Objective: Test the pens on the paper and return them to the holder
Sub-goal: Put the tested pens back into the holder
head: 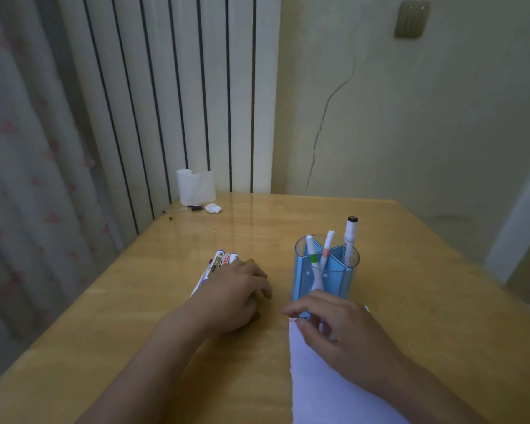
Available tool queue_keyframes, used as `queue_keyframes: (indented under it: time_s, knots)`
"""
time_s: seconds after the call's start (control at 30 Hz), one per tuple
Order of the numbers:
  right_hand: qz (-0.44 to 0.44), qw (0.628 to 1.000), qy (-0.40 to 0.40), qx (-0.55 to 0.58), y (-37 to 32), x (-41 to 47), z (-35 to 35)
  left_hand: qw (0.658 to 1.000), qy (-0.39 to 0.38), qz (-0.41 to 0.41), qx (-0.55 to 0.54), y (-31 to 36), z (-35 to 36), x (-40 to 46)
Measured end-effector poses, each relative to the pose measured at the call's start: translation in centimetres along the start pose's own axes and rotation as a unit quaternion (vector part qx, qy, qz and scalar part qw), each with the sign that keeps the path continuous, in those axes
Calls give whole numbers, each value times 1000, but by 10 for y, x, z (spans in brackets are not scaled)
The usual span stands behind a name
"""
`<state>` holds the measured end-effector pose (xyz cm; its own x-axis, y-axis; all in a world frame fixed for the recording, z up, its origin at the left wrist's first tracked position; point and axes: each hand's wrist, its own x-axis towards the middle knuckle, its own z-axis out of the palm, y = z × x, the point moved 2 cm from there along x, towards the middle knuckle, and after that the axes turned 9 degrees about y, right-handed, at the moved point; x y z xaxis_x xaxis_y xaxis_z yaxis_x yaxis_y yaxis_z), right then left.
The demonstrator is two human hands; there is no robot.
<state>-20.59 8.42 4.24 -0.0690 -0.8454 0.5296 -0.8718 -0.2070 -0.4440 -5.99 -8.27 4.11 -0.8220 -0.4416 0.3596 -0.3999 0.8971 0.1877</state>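
A clear blue pen holder [326, 270] stands mid-table with three pens in it: a green-banded one [312, 255], a pink-banded one [326, 250] and a taller black-capped marker [349, 238]. Several pens [216, 266] lie in a bunch on the table to its left. My left hand [230, 296] lies over the near ends of that bunch with fingers curled down; whether it grips one is hidden. A white sheet of paper [322, 390] lies in front of the holder. My right hand [340, 335] hovers over the paper's far edge, fingers loosely spread, holding nothing.
The wooden table [135, 332] meets a radiator at the back and a curtain on the left. A roll of white tissue [195, 186], a crumpled scrap [212, 208] and a small dark object [195, 207] sit at the far left corner.
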Motion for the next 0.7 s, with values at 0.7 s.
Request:
queue_keyframes:
  time_s: [0.7]
  knots:
    - [89, 991, 65, 73, 1, -1, -11, 969, 124, 76, -202, 34, -23, 0]
